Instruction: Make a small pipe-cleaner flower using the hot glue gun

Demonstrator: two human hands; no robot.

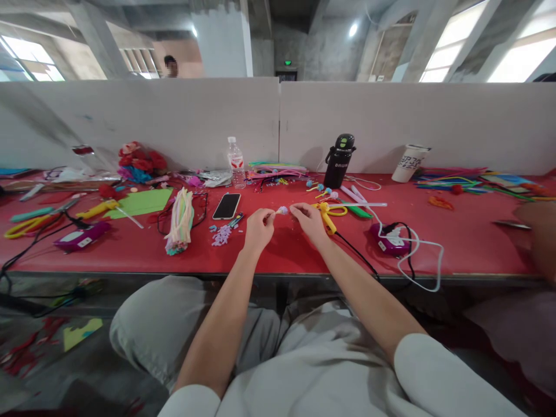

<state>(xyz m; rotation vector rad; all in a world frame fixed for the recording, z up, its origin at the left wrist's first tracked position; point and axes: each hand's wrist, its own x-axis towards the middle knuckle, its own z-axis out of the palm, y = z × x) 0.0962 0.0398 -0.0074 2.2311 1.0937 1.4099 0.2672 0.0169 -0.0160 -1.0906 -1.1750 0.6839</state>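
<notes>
Over the red tabletop, my left hand pinches the pale stem of a small lilac craft flower, its head pointing right. My right hand is just right of the flower head, fingertips closed together; whatever they hold, if anything, is too small to make out. A pile of small lilac pieces lies left of my left hand. Beyond my right wrist rest a yellow glue gun and yellow-handled scissors. Several finished-looking small flowers on stems lie farther back.
A phone, a bundle of pale pipe cleaners and a water bottle stand or lie to the left. Right are a black flask, a paper cup and a purple power box with looping cables. Another person's arm reaches in.
</notes>
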